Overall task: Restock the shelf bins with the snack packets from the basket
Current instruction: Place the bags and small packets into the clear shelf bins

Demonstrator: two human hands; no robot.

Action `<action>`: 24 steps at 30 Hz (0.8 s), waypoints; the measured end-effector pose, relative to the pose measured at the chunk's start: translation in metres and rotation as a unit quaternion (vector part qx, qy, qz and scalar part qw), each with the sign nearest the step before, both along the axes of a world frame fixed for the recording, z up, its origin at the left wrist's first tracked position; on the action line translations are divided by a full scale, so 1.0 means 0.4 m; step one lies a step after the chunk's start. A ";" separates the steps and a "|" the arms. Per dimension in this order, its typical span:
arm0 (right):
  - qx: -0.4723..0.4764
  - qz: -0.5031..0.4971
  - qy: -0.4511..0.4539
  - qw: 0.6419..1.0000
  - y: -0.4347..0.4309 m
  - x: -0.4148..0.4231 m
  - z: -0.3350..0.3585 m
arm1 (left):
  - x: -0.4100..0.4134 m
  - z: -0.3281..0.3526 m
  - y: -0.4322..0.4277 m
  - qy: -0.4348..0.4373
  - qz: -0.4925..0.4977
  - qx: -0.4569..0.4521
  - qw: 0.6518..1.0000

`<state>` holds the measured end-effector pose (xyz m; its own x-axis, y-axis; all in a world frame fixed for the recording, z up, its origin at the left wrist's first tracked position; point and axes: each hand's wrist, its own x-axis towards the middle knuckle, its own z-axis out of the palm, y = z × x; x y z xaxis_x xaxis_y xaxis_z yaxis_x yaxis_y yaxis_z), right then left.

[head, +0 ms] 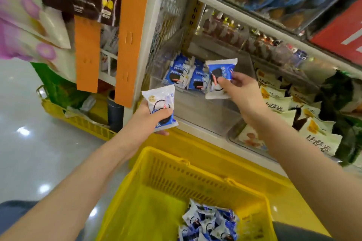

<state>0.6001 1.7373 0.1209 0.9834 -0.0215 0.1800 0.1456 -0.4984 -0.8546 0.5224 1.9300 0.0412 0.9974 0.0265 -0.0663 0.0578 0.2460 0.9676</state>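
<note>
Head cam: L hand (151, 116) grips packet (161, 106); R hand (238, 86) pinches 2nd packet (220, 78) over bin (195, 111).

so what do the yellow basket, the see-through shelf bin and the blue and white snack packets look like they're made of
Yellow basket: moulded hard plastic, slightly glossy, judging by its slotted walls.
Shelf bin: clear rigid plastic, probably acrylic; packets show through its front.
Snack packets: thin printed plastic film, it seems, shiny, with flat sealed ends.

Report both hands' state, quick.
Left hand: grips one snack packet.
Right hand: pinches a second packet by the clear bin.
</note>
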 end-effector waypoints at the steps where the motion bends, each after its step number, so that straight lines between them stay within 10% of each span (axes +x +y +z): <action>1: 0.005 -0.006 0.009 1.000 0.016 0.037 0.002 | 0.005 0.001 0.004 -0.005 0.001 -0.002 1.000; 12: -0.370 0.158 0.046 0.914 0.176 0.274 -0.062 | 0.072 0.005 0.035 -0.019 0.065 -0.020 0.998; 24: -0.428 0.175 -0.017 0.887 0.206 0.324 -0.108 | 0.094 0.004 0.060 -0.011 0.066 -0.032 0.997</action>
